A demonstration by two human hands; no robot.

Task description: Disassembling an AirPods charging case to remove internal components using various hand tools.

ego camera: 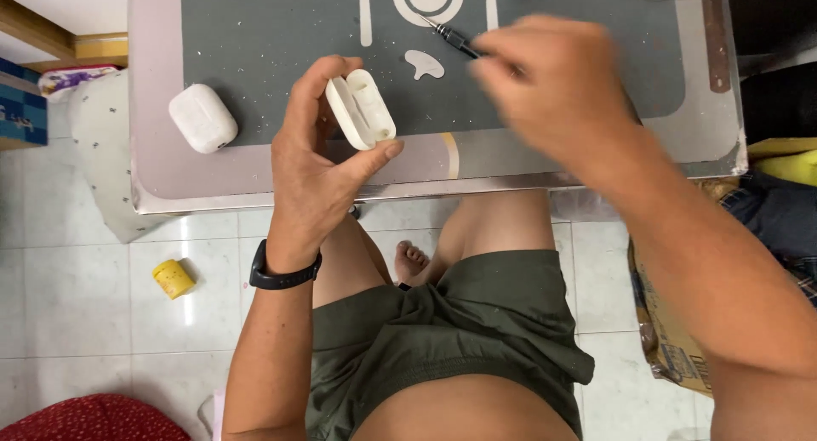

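A white earbud-case shell [361, 109], opened so that its two hollow cavities face up, is held in the left hand [317, 165] just above the near edge of the table [255, 186], over the grey mat [281, 50]. The shell is pinched by its long edges, thumb on one side and fingers curled round the other, which leaves the cavities uncovered and turned toward the head camera, seemingly so that the inside can be seen and reached. The left wrist, on which a black watch [285, 275] is worn, is bent back and the forearm is raised from the lap. The right hand [553, 88] is blurred by motion; its fingers are closed narrowly round a slim dark-handled tool [451, 38], gripped like a pen with the metal tip pointed away across the mat, a hold suited to fine work. The right forearm is brought in from the lower right corner. A second white case [202, 118], closed, is lying on the mat to the left, well apart from both hands, and a small yellow lidded pot [174, 278] is seen on the tiled floor below
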